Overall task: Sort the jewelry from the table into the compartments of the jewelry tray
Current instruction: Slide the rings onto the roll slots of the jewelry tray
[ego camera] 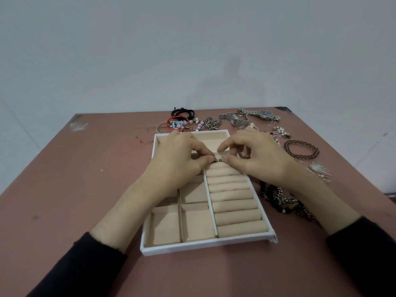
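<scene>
Small metal piece [218, 160], too small to identify, sits at the far end of the padded ring rolls [233, 202], in the right half of the jewelry tray [192, 248].

Left hand [180, 159] comes in from the left, thumb and forefinger pinched on the piece. Right hand [257, 157] meets it from the other side, thumb and forefinger tips closed on the same piece, other fingers curled above. The fingertips of the two hands nearly touch over the first roll.

The tray's square compartments on the left are partly under the left wrist.

Table [64, 189], beyond and right of the tray:
- black cord bracelet [182, 112]
- red cord bracelet [177, 124]
- watch [265, 114]
- dark bead bracelet [301, 149]
- chain pile [285, 202], just beside the tray's right wall and under the right forearm
</scene>
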Motion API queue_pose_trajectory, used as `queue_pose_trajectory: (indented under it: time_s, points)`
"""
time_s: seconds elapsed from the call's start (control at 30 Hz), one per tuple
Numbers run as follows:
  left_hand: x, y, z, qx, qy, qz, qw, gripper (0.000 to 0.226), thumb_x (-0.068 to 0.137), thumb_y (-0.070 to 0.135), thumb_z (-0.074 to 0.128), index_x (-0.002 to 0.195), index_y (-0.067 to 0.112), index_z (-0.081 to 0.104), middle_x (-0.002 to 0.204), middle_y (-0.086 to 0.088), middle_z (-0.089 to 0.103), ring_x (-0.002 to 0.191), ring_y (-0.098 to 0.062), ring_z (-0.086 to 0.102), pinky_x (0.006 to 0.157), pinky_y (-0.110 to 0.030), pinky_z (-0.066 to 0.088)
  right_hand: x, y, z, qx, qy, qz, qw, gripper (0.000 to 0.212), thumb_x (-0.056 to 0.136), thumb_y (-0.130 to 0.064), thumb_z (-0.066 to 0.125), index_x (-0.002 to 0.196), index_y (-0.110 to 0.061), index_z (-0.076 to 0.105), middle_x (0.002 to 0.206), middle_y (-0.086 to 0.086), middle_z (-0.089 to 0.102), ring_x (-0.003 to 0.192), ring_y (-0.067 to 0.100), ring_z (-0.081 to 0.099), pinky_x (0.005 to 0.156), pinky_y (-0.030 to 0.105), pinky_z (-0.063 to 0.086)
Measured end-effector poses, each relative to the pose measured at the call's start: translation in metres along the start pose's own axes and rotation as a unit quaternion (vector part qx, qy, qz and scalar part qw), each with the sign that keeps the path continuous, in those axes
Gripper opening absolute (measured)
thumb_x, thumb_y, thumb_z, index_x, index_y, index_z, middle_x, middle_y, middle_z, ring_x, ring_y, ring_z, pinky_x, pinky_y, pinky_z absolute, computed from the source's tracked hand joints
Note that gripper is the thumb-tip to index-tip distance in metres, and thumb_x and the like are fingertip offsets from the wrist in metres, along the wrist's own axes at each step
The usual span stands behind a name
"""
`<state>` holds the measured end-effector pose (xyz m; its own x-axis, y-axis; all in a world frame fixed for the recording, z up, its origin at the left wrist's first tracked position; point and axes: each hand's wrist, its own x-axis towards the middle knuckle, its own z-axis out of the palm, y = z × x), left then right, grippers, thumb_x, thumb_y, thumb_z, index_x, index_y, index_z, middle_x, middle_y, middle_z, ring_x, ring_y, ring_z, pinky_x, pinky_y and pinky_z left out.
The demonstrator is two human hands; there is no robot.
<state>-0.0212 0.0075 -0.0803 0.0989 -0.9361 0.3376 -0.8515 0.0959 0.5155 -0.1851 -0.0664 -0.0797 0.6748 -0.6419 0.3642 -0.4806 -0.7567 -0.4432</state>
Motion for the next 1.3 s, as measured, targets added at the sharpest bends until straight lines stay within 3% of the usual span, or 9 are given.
queue_pose_trajectory:
  time_s: [0.1, 0.27, 0.43, 0.57, 0.73, 0.87, 0.97, 1.07, 1.3]
  points:
    - [0.000, 0.000, 0.000, -0.004, -0.001, -0.001, 1.000, 0.010, 0.082, 0.029, 0.066, 0.088, 0.029, 0.075, 0.089, 0.006, 0.065, 0.097, -0.016, 0.046, 0.082, -0.028, 0.035, -0.001, -0.001, -0.002, 0.021, -0.007, 0.006, 1.000, 0.006, 0.081, -0.018, 0.069, 0.086, -0.020, 0.071, 0.074, -0.001, 0.063, 0.079, 0.017, 0.051, 0.070, 0.022, 0.038]
    - [-0.002, 0.000, -0.002, -0.020, 0.008, -0.006, 1.000, 0.018, 0.085, 0.029, 0.063, 0.100, 0.031, 0.071, 0.077, 0.023, 0.054, 0.097, -0.011, 0.044, 0.077, -0.022, 0.030, -0.001, -0.001, -0.005, 0.049, 0.021, 0.034, 0.998, 0.010, 0.085, -0.016, 0.064, 0.088, -0.020, 0.072, 0.073, -0.005, 0.063, 0.071, 0.002, 0.052, 0.066, 0.009, 0.036]
    - [0.000, 0.003, -0.003, -0.014, 0.028, 0.014, 0.999, 0.024, 0.087, 0.026, 0.060, 0.110, 0.028, 0.067, 0.098, 0.010, 0.067, 0.097, -0.009, 0.047, 0.083, -0.022, 0.035, -0.002, 0.006, -0.018, 0.113, 0.063, 0.092, 0.987, 0.014, 0.087, -0.014, 0.060, 0.091, -0.021, 0.072, 0.076, -0.002, 0.066, 0.056, -0.002, 0.053, 0.057, 0.009, 0.042]
    - [0.003, 0.011, -0.004, -0.003, 0.002, 0.029, 1.000, 0.024, 0.088, 0.024, 0.059, 0.110, 0.025, 0.068, 0.105, 0.006, 0.066, 0.106, -0.015, 0.049, 0.092, -0.031, 0.040, -0.011, 0.022, -0.039, 0.158, 0.108, 0.145, 0.971, 0.013, 0.089, -0.018, 0.060, 0.090, -0.024, 0.071, 0.079, 0.001, 0.067, 0.063, 0.006, 0.053, 0.060, 0.019, 0.043]
    - [0.017, 0.033, 0.000, 0.024, -0.049, 0.072, 0.996, 0.020, 0.088, 0.023, 0.060, 0.105, 0.025, 0.069, 0.105, 0.006, 0.066, 0.101, -0.013, 0.050, 0.082, -0.023, 0.035, -0.028, 0.049, -0.055, 0.137, 0.151, 0.181, 0.962, 0.013, 0.087, -0.016, 0.062, 0.084, -0.027, 0.070, 0.071, 0.000, 0.064, 0.049, -0.003, 0.049, 0.054, 0.013, 0.043]
    - [0.034, 0.053, 0.016, 0.088, -0.100, 0.099, 0.986, 0.019, 0.084, 0.022, 0.064, 0.102, 0.020, 0.070, 0.097, 0.005, 0.070, 0.086, -0.009, 0.052, 0.066, -0.017, 0.026, -0.032, 0.055, -0.059, 0.093, 0.150, 0.181, 0.967, 0.011, 0.084, -0.011, 0.064, 0.086, -0.019, 0.071, 0.070, -0.001, 0.064, 0.051, -0.008, 0.050, 0.055, 0.004, 0.039]
    - [0.044, 0.060, 0.026, 0.137, -0.150, 0.095, 0.975, 0.025, 0.080, 0.030, 0.069, 0.104, 0.022, 0.070, 0.098, 0.003, 0.069, 0.086, -0.011, 0.047, 0.069, -0.022, 0.031, -0.034, 0.053, -0.058, 0.099, 0.141, 0.171, 0.970, 0.011, 0.085, -0.011, 0.062, 0.086, -0.019, 0.070, 0.070, 0.002, 0.066, 0.046, -0.006, 0.050, 0.052, 0.005, 0.038]
    - [0.053, 0.064, 0.031, 0.159, -0.198, 0.092, 0.963, 0.030, 0.077, 0.034, 0.072, 0.104, 0.022, 0.070, 0.100, 0.002, 0.070, 0.096, -0.017, 0.058, 0.074, -0.024, 0.041, -0.032, 0.056, -0.054, 0.067, 0.126, 0.161, 0.977, 0.012, 0.084, -0.015, 0.063, 0.082, -0.026, 0.069, 0.065, -0.003, 0.067, 0.051, -0.001, 0.051, 0.053, 0.009, 0.039]
    - [0.062, 0.068, 0.039, 0.198, -0.225, 0.090, 0.950, 0.022, 0.078, 0.026, 0.071, 0.099, 0.020, 0.073, 0.098, -0.003, 0.072, 0.095, -0.022, 0.063, 0.079, -0.030, 0.049, -0.032, 0.050, -0.050, 0.044, 0.056, 0.135, 0.988, 0.004, 0.080, -0.024, 0.070, 0.083, -0.025, 0.071, 0.074, -0.008, 0.062, 0.072, 0.006, 0.054, 0.062, 0.015, 0.041]
